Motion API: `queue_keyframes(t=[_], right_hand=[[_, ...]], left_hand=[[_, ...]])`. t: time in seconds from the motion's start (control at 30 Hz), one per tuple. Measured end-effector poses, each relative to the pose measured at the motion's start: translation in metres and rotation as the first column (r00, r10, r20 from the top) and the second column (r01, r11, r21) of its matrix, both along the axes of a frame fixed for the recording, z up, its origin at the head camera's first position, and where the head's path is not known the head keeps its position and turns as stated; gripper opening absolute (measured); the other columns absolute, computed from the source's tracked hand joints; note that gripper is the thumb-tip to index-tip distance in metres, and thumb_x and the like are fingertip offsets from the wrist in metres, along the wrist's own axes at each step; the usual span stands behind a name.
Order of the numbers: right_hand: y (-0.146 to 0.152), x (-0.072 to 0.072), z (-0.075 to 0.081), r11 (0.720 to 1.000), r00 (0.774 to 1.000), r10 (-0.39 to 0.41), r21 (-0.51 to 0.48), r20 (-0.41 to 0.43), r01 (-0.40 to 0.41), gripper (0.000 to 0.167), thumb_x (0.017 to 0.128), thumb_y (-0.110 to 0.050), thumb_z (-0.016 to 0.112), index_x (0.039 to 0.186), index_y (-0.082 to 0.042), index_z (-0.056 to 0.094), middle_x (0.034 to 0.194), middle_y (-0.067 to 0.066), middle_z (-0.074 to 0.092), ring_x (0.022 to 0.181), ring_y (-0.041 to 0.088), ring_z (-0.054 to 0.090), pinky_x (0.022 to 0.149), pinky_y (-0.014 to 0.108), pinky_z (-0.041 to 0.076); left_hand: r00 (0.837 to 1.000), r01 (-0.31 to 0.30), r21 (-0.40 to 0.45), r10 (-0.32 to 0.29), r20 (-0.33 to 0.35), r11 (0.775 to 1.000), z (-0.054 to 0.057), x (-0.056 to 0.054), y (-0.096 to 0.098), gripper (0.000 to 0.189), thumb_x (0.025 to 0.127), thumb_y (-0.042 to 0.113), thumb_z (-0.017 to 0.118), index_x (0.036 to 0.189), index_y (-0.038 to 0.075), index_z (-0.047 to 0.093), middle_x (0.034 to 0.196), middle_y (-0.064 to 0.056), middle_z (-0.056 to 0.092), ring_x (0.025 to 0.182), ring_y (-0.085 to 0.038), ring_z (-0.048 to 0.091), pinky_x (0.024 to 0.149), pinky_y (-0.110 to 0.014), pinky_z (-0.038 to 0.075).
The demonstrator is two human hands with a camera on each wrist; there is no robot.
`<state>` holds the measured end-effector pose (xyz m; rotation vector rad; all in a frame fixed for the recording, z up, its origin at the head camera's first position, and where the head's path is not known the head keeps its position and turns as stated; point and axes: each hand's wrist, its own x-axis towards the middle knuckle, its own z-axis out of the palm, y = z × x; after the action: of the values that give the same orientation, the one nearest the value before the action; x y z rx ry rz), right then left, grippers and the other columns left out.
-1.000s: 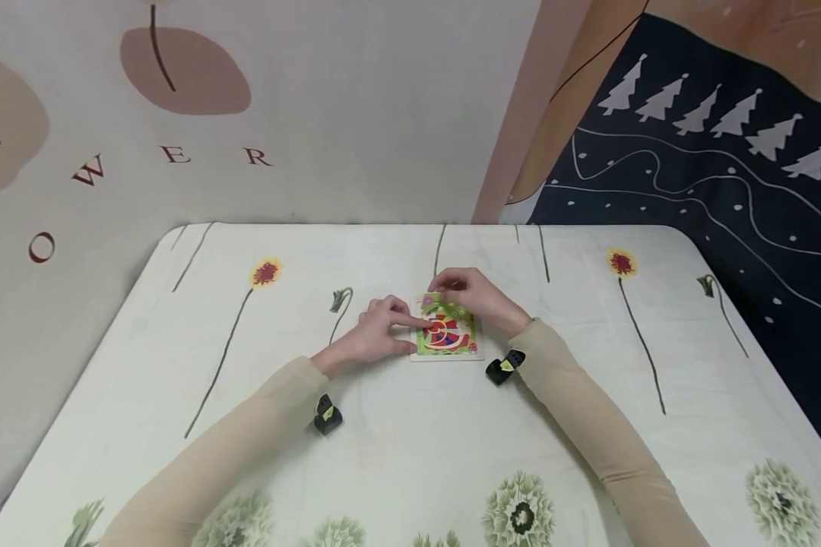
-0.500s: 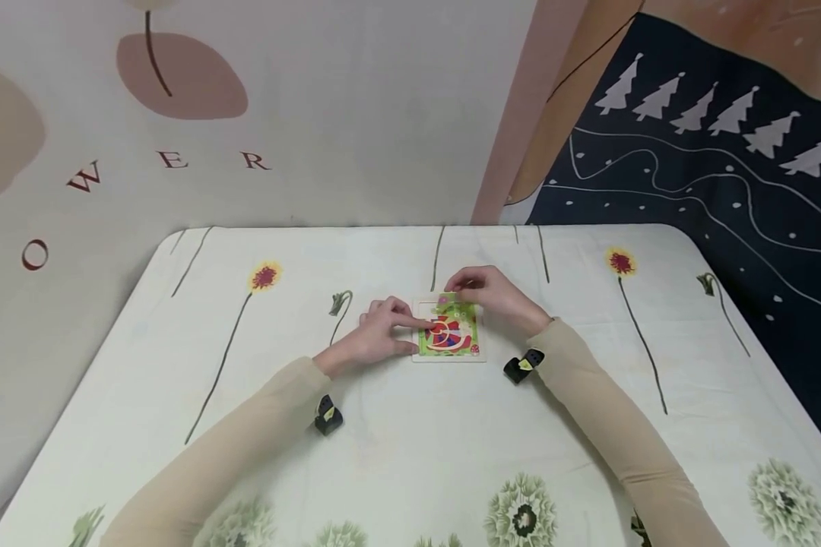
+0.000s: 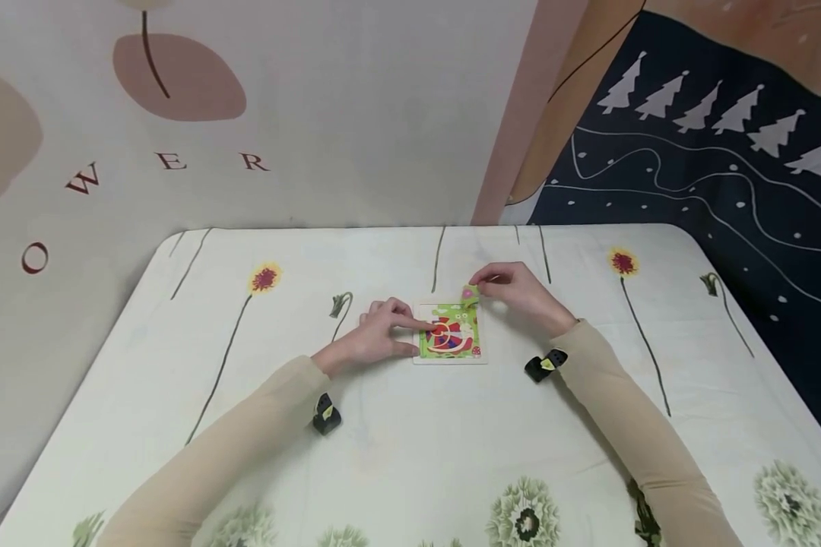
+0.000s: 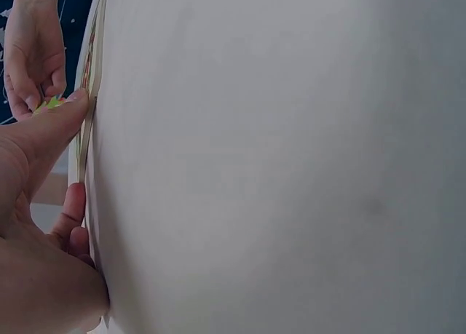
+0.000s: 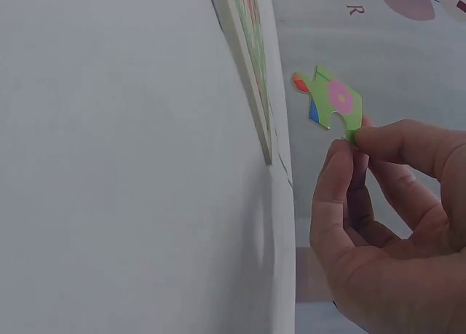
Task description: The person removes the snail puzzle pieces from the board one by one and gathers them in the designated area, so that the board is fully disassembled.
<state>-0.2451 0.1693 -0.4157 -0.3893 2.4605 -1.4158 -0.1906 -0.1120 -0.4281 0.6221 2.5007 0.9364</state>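
Note:
A small square jigsaw puzzle (image 3: 454,338) with a red snail-like picture on green lies flat in a pale frame near the table's middle. The straight index finger of my left hand (image 3: 381,333) presses on the picture from the left, its thumb near the lower left corner. Thumb and fingers of my right hand (image 3: 520,295) pinch a green puzzle piece (image 5: 336,101) with a pink flower and red and blue bits at its edge. That piece is held up above the puzzle's upper right corner. In the head view, a pale strip of the frame's bed shows at the top left.
A white cloth (image 3: 410,448) printed with flowers covers the table. Behind it hangs a pale printed backdrop (image 3: 356,114), with a dark blue tree-patterned cloth (image 3: 711,167) on the right. Black cameras sit on the left wrist (image 3: 326,415) and right wrist (image 3: 546,365).
My right hand has moved to the right with the pinched piece, lifting it off the puzzle's upper part. The left hand stays in place on the puzzle.

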Motion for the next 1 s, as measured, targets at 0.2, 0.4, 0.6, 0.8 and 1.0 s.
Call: queue_keyframes(t=[0.2, 0.4, 0.6, 0.8, 1.0], right_hand=[[0.011, -0.001, 0.003, 0.999, 0.999, -0.044, 0.016, -0.006, 0.044, 0.024, 0.096, -0.01, 0.06, 0.115, 0.0, 0.07, 0.118, 0.019, 0.068, 0.09, 0.01, 0.059, 0.079, 0.023, 0.046], [0.022, -0.003, 0.004, 0.995, 0.997, -0.075, 0.06, 0.006, 0.074, 0.025, 0.097, -0.011, 0.06, 0.118, 0.0, 0.069, 0.124, 0.018, 0.065, 0.092, 0.01, 0.057, 0.081, 0.025, 0.044], [0.032, -0.005, 0.005, 0.99, 0.995, -0.095, 0.107, 0.0, 0.095, 0.025, 0.098, -0.012, 0.059, 0.119, -0.002, 0.07, 0.127, 0.017, 0.065, 0.1, 0.019, 0.058, 0.086, 0.029, 0.043], [0.044, -0.007, 0.005, 0.983, 0.993, -0.118, 0.146, 0.006, 0.116, 0.025, 0.098, -0.012, 0.058, 0.119, -0.003, 0.07, 0.13, 0.017, 0.063, 0.111, 0.026, 0.055, 0.093, 0.034, 0.041], [0.052, -0.01, 0.004, 0.975, 0.992, -0.128, 0.186, 0.0, 0.126, 0.025, 0.098, -0.011, 0.059, 0.118, -0.002, 0.071, 0.128, 0.018, 0.064, 0.113, 0.028, 0.056, 0.097, 0.038, 0.041]], left_hand=[[1.0, 0.009, 0.007, -0.009, 0.001, 1.0, 0.0, 0.0, -0.001, 0.047, 0.086, 0.023, 0.076, 0.132, 0.024, 0.066, 0.131, -0.008, 0.047, 0.127, -0.032, 0.032, 0.106, -0.054, 0.023], [1.0, 0.021, 0.0, -0.021, -0.004, 1.0, 0.0, -0.001, -0.001, 0.047, 0.086, 0.025, 0.076, 0.132, 0.024, 0.065, 0.131, -0.008, 0.047, 0.127, -0.032, 0.032, 0.106, -0.054, 0.024], [1.0, 0.012, 0.007, -0.012, -0.006, 1.0, 0.0, 0.0, -0.001, 0.047, 0.085, 0.023, 0.076, 0.131, 0.024, 0.066, 0.13, -0.008, 0.048, 0.127, -0.032, 0.033, 0.106, -0.054, 0.023], [1.0, 0.01, 0.019, -0.01, -0.011, 1.0, -0.002, -0.001, 0.0, 0.047, 0.085, 0.023, 0.077, 0.131, 0.023, 0.066, 0.13, -0.009, 0.048, 0.126, -0.032, 0.033, 0.106, -0.053, 0.023], [1.0, 0.01, 0.015, -0.01, -0.014, 1.0, 0.0, 0.0, 0.0, 0.047, 0.085, 0.024, 0.077, 0.131, 0.023, 0.066, 0.131, -0.009, 0.048, 0.126, -0.033, 0.034, 0.106, -0.054, 0.023]])
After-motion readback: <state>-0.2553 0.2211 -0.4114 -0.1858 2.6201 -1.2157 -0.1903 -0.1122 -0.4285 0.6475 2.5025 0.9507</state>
